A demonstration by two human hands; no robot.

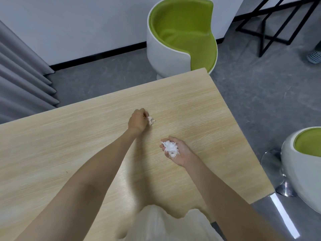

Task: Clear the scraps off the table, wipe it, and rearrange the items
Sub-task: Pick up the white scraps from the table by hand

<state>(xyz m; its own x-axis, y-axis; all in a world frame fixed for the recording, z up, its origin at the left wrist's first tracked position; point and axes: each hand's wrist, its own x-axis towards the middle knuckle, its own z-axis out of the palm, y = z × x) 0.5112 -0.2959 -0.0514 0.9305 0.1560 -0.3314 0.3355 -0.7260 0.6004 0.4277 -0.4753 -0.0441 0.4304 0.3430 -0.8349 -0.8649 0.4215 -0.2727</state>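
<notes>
Scraps (171, 149): finishing the pick-up without spilling the handful

Heaped white and crumpled in the upturned right hand (181, 156), fingers curled up round the heap as a cup, over the table (69, 145) toward its right edge. Farther in, toward the far edge, one small scrap (151, 120) at the fingertips of the left hand (137, 121), knuckles up, fingers bent in a pinch on it. Whether already lifted or lying on the wood, cannot tell.

Step in hand, by the look of it: gathering a last loose piece into the heap.

- Pinch low, right at the wood, to avoid tearing thin paper or leaving crumbs behind.
- Lift straight up, then carry across the short gap between the hands.
- Release from just above the heap, never from height: light stuff, likely to flutter off.
- Keep the right palm level and cupped, fingertips raised as a rim. No tilting toward the right edge, with only floor beyond it.
- Close the right fingers gently over the heap before moving off.
- Check the left end of the table, out of view here, for strays.

At the near edge, something white and thin (165, 223): perhaps a bag for the scraps, perhaps clothing, cannot tell. Wiping and rearranging apparently not yet begun.
</notes>
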